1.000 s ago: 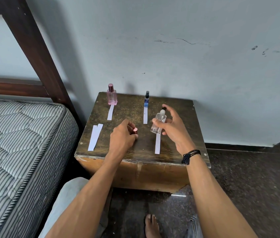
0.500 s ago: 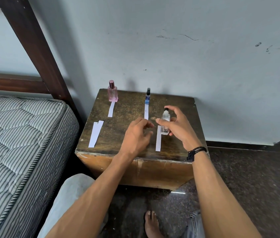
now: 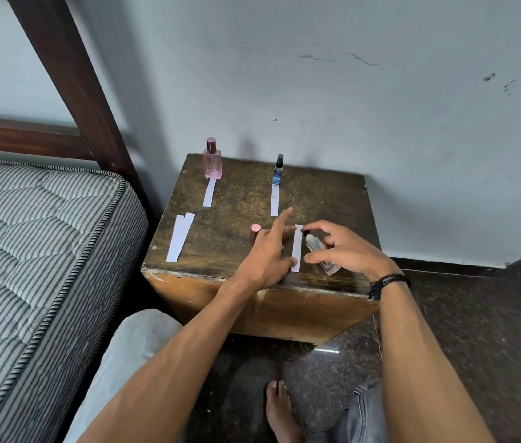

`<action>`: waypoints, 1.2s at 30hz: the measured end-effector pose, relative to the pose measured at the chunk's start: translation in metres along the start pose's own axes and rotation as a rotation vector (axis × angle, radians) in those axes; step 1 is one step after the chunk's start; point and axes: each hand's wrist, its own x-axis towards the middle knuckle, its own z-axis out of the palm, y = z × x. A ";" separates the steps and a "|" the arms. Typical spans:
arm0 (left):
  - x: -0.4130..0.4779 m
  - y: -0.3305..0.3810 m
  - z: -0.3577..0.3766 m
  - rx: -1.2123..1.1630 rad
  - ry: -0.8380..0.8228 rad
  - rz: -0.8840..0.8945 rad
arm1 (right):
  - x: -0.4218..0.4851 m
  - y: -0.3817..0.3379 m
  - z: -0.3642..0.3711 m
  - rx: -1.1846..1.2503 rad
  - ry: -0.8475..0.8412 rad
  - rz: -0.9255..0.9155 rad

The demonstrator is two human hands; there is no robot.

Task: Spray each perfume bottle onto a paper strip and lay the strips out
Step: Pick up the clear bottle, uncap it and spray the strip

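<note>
1. The right hand (image 3: 345, 251) is gripping the clear bottle (image 3: 319, 254), which is tilting with its base near the tabletop's (image 3: 236, 199) front edge and its black nozzle pointing away.
2. Just left of the clear bottle a strip (image 3: 297, 247) is lying lengthwise. The left hand (image 3: 268, 254) is resting on it, fingers spread and straight, thumb touching its near end.
3. Bare wood is showing right of the clear bottle up to the side edge, and behind it toward the wall.
4. Left of the clear bottle, past the left hand, a pink cap (image 3: 255, 231) is standing. Farther left, spare strips (image 3: 180, 238) are lying near the side edge.
5. Behind the clear bottle, a blue bottle (image 3: 278, 171) and, farther left, a pink bottle (image 3: 212, 159) are standing by the back edge, each touching its own laid strip.
6. A mattress (image 3: 45, 235) is sitting well left of the clear bottle.
</note>
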 end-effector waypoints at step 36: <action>0.004 -0.008 0.004 -0.055 -0.008 -0.059 | 0.014 0.015 0.036 -0.291 0.342 -0.105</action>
